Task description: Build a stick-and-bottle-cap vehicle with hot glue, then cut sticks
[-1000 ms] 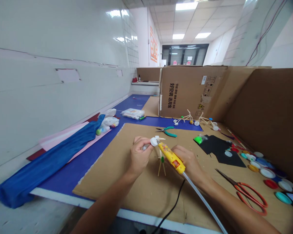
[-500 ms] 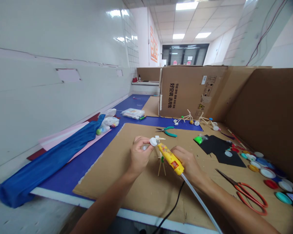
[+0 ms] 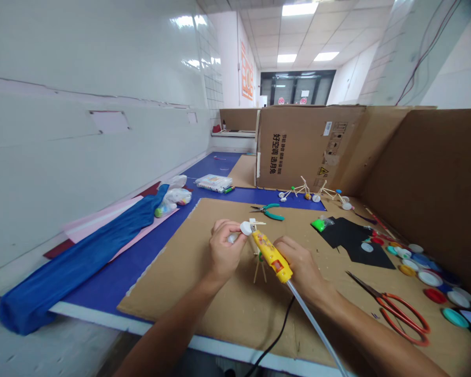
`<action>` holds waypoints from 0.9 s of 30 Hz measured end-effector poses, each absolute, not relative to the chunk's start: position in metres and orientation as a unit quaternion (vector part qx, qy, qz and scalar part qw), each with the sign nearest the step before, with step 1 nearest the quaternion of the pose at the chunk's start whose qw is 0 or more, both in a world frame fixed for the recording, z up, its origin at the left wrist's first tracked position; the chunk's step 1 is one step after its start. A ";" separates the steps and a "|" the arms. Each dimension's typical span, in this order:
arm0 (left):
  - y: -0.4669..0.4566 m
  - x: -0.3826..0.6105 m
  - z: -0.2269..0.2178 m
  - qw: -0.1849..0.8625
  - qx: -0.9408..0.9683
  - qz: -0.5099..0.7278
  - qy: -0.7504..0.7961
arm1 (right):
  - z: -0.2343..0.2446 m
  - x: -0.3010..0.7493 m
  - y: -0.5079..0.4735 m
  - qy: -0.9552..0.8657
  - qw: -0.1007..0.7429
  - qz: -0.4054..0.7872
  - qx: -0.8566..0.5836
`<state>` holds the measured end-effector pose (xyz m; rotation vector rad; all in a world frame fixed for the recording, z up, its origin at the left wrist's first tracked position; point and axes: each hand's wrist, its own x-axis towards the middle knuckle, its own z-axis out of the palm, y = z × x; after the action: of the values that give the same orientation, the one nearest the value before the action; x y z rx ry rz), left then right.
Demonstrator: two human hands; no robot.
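My left hand (image 3: 223, 247) is shut on a small model of wooden sticks (image 3: 258, 271), pinching it near a white bottle cap (image 3: 246, 228). The sticks hang down below the cap, with a green bit among them. My right hand (image 3: 300, 268) grips a yellow hot glue gun (image 3: 270, 255), its nozzle end right by the cap and sticks. A clear glue stick (image 3: 316, 330) runs from the gun's rear toward me, and a black cord (image 3: 277, 335) trails down to the table edge.
Beneath my hands lies a cardboard sheet (image 3: 180, 283) on a blue surface. Green-handled pliers (image 3: 267, 211), red scissors (image 3: 400, 319), black foam (image 3: 357, 250), several bottle caps (image 3: 429, 278) and stick models (image 3: 298, 191) surround them. A cardboard box (image 3: 298, 146) stands behind.
The glue gun has tilted slightly, its rear end swinging left and down with my right hand. My left hand and the model have barely moved.
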<state>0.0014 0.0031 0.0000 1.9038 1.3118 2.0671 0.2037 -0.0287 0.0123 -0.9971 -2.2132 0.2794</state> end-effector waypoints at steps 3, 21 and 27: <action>0.003 0.002 0.000 0.008 0.613 0.669 0.421 | 0.012 0.202 -0.030 -0.849 0.343 0.097 -0.390; 0.006 0.000 0.000 0.044 0.629 0.653 0.420 | 0.016 0.204 -0.029 -0.852 0.341 0.077 -0.390; 0.007 -0.001 0.000 0.048 0.642 0.643 0.416 | 0.017 0.204 -0.028 -0.854 0.342 0.076 -0.384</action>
<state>-0.0009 0.0066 -0.0004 1.9561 1.2696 1.9592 0.2042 -0.0280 0.0173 -0.9994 -2.2204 0.1977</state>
